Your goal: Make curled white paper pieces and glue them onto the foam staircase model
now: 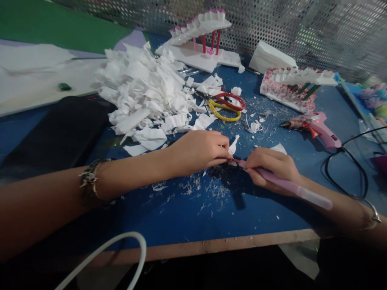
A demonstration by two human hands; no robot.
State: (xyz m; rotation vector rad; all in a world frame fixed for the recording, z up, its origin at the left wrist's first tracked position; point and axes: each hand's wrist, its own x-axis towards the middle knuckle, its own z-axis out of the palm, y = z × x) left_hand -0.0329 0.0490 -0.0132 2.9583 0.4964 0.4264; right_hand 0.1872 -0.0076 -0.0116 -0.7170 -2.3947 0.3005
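Note:
My left hand (199, 151) rests on the blue table top (187, 209), its fingers pinched on a small white paper piece (233, 146) at the tip of a long pink stick (290, 187). My right hand (273, 166) is closed around that pink stick, which runs back along my right forearm. The two hands meet fingertip to fingertip just above the table. A bracelet sits on each wrist.
A big heap of white paper scraps (145, 92) lies behind my left hand. Red and yellow scissors (226, 106), a pink glue gun (314, 125) with a black cord (347, 161), two white paper stair models (202, 32) (293, 86), and a black sheet (57, 133) surround the hands.

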